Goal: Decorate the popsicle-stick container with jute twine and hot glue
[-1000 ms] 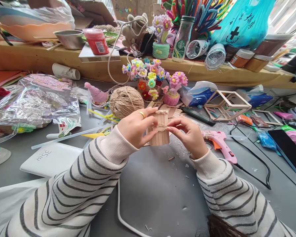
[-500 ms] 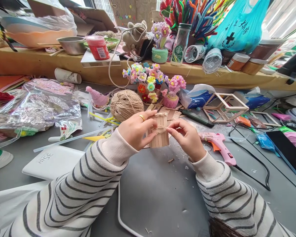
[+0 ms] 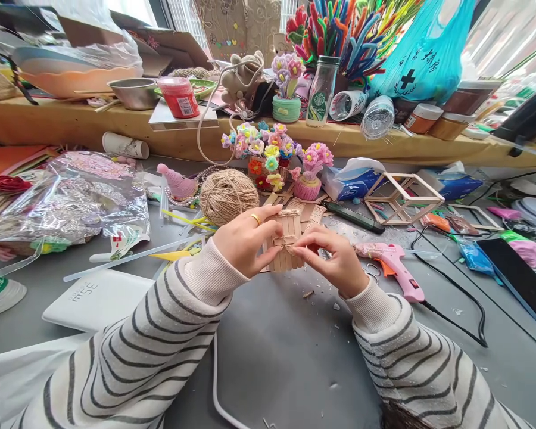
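A small upright piece made of wooden craft sticks (image 3: pixel 286 260) stands over the table, with a strand of twine across its middle. My left hand (image 3: pixel 245 241) is closed on its left side, thumb low and fingers near the top. With thumb and forefinger pinched together, my right hand (image 3: pixel 337 262) holds the twine strand (image 3: pixel 287 243) against the front of the piece. Behind my left hand lies a ball of twine (image 3: pixel 229 195). To the right of my right hand rests a pink glue gun (image 3: pixel 402 271).
A stick frame (image 3: pixel 404 199), a dark green cutter (image 3: pixel 355 218) and a phone (image 3: pixel 518 277) lie on the right. A white power bank (image 3: pixel 96 298) sits left. Behind are yarn flowers (image 3: pixel 268 149) and a crowded ledge (image 3: pixel 170 140). Scraps dot the table.
My right hand has moved left, from the right edge of the stick piece to the middle of its front, carrying the twine. My left hand keeps its hold. The view has shifted slightly.
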A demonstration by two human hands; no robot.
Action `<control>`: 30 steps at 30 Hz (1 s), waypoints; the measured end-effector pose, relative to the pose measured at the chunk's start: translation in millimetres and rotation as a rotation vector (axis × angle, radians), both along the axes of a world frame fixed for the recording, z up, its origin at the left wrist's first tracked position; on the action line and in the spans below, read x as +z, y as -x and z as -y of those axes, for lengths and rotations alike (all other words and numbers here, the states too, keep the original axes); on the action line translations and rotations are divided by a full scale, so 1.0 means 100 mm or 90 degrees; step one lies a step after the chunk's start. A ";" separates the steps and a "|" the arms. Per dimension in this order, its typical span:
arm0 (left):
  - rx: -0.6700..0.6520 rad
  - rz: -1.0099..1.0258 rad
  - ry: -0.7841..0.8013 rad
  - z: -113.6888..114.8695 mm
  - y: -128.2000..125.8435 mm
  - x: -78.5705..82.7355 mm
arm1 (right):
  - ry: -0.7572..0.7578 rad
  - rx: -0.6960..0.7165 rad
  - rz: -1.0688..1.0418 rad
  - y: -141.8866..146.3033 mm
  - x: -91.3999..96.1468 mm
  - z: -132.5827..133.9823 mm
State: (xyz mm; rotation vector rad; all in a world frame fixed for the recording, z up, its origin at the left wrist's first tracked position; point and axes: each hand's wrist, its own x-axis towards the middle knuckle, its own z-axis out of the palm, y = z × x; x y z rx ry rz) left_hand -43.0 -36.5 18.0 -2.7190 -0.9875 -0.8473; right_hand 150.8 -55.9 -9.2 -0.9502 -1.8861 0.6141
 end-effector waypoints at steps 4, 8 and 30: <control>-0.008 -0.012 -0.003 0.00 -0.01 0.00 | -0.032 -0.117 -0.026 -0.02 -0.02 -0.02; -0.019 -0.003 -0.001 0.00 -0.01 0.01 | -0.083 -0.091 0.028 -0.02 -0.04 -0.03; -0.006 0.012 0.071 0.10 -0.01 0.07 | -0.164 -0.117 0.080 0.02 -0.06 -0.01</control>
